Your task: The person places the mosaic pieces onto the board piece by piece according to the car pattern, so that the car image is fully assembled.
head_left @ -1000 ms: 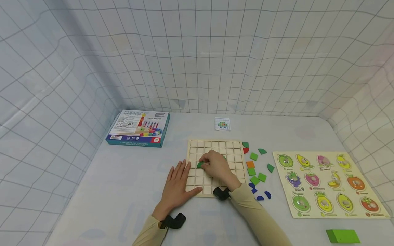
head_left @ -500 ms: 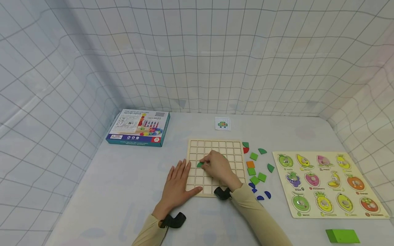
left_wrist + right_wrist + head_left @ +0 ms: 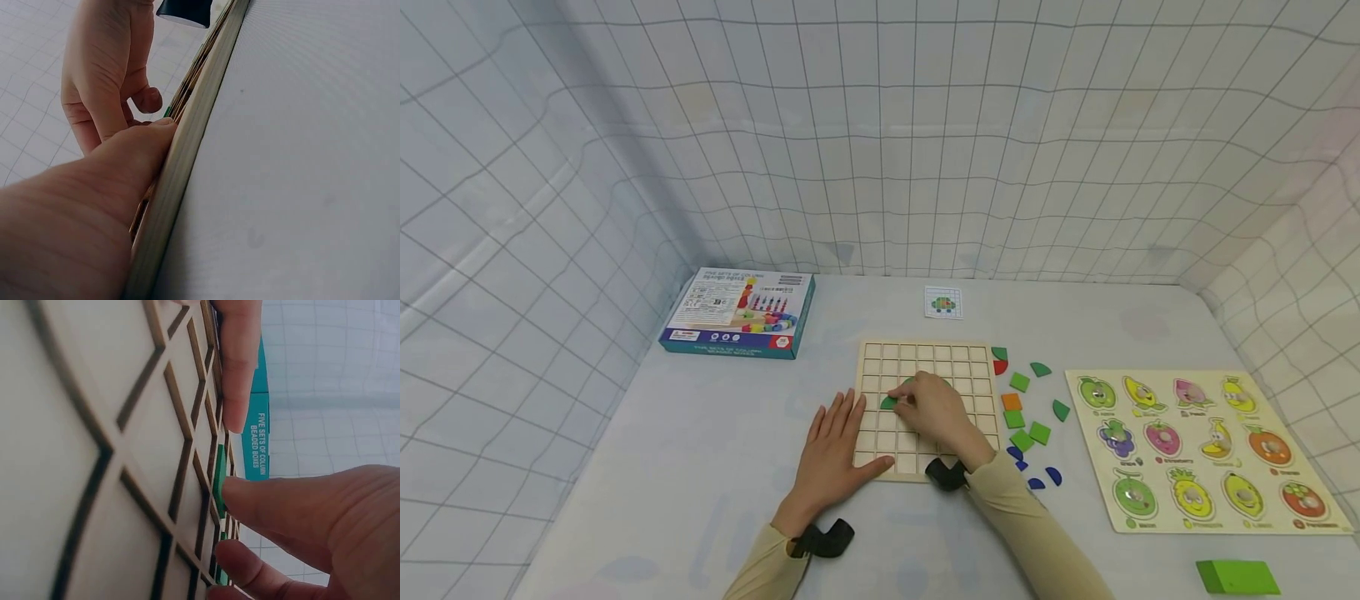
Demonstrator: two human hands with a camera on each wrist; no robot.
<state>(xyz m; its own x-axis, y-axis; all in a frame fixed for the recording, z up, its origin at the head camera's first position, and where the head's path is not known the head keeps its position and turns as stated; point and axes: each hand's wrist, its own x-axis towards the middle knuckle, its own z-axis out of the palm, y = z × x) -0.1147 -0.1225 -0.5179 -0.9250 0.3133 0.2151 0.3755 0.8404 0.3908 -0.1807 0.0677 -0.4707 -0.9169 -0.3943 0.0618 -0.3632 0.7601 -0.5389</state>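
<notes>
A wooden grid board [image 3: 904, 462] lies on the table, its side edge [image 3: 206, 94] large in the left wrist view. My left hand [image 3: 829, 458] rests flat at its left edge, fingers straight, thumb [image 3: 147, 147] over the near corner. My right hand [image 3: 934, 410] is above the board's middle. Its thumb [image 3: 275, 499] and index fingertip [image 3: 240, 559] pinch at the edges of a green quarter-circle piece [image 3: 888, 403], which lies in a cell. Beyond the index finger another green piece [image 3: 908, 382] shows, partly hidden by the hand.
Right of the board lie loose pieces: green squares [image 3: 1040, 432], green quarter circles [image 3: 1061, 410], a red piece [image 3: 1000, 367], an orange square [image 3: 1012, 402] and blue half circles [image 3: 1054, 476]. Around are a pattern card [image 3: 943, 303], a boxed set [image 3: 737, 312], a fruit puzzle [image 3: 1138, 521] and a green block [image 3: 1237, 577].
My right hand has shifted slightly right and toward me, uncovering a green piece beyond the index finger. A green piece at the hand's right is now covered. The left hand stays put.
</notes>
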